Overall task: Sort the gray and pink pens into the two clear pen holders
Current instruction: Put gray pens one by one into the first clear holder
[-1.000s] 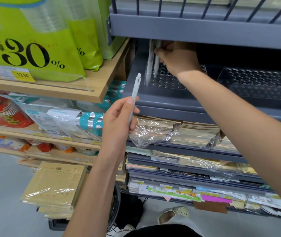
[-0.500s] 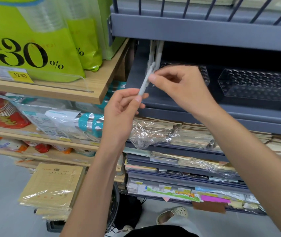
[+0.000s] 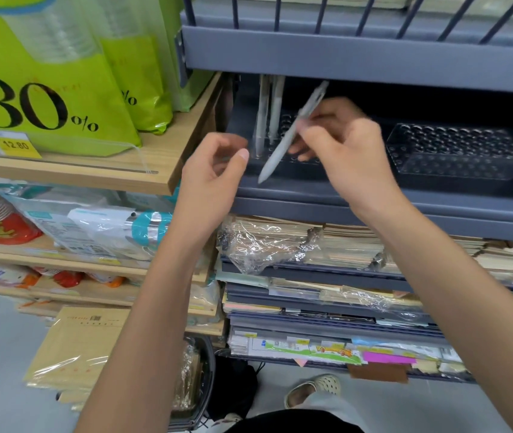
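Right hand [image 3: 349,151]: status? (Operator)

Your right hand pinches the gray pen [image 3: 291,132] near mid-barrel, fingers curled round it. Your left hand [image 3: 214,179] hangs loosely curled beside the pen tip and holds nothing. (Guide)

Which way is the target from the pen? (Operator)

The left pen holder [image 3: 281,159] sits on the gray shelf [image 3: 295,204], just behind the pen and partly hidden by your right hand. Two pale pens [image 3: 264,114] stand upright at its left end. The held pen's long axis is tilted: tip down-left over the shelf front, button end up-right, close under the upper shelf edge [image 3: 358,57]. The next move probably calls for swinging the axis upright with the tip over a free hole beside the standing pens. Headroom looks tight, so keep the button end low. The right pen holder [image 3: 458,151] stands well apart on the right, with open shelf between. (Guide)
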Available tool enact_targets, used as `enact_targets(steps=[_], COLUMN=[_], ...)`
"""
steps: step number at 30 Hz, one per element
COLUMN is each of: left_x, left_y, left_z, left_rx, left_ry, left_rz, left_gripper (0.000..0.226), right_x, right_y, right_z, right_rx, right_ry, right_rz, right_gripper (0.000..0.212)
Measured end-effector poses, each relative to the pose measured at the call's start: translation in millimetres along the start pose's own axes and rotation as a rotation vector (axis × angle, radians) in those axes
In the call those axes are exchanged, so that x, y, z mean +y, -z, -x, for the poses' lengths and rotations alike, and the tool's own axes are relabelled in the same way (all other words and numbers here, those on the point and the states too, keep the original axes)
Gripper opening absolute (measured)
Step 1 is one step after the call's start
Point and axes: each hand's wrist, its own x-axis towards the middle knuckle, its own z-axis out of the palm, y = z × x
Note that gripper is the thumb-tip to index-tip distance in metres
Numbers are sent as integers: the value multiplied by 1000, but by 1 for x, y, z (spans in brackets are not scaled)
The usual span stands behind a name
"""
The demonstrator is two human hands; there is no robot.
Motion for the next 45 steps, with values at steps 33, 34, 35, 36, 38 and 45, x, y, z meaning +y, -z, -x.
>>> enact_targets(steps=[33, 34, 35, 36, 38, 45], left_x=[-28, -28, -29, -29, -29, -29], left_y=[-28, -28, -28, -28, -28, -28], left_z=[-46, -46, -46, -46, -46, -45], left_rx=[-162, -163, -160, -157, -155, -155], left_ry=[-48, -45, -43, -41, -43, -66], left_rz=[-711, -712, -710, -709, -711, -717], left_gripper=[58, 59, 59, 60, 61, 60], right_x=[-3, -4, -3, -3, -1, 5], right_y=[-18, -18, -18, -18, -19, -17], right_z=[-59, -59, -59, -59, -58, -56], right_rx=[31, 29, 21, 5, -30, -16], right_ry=[-24, -26, -28, -25, -10, -5], right_rz=[634, 641, 650, 666, 702, 670], right_gripper=[18, 17, 16, 17, 23, 16])
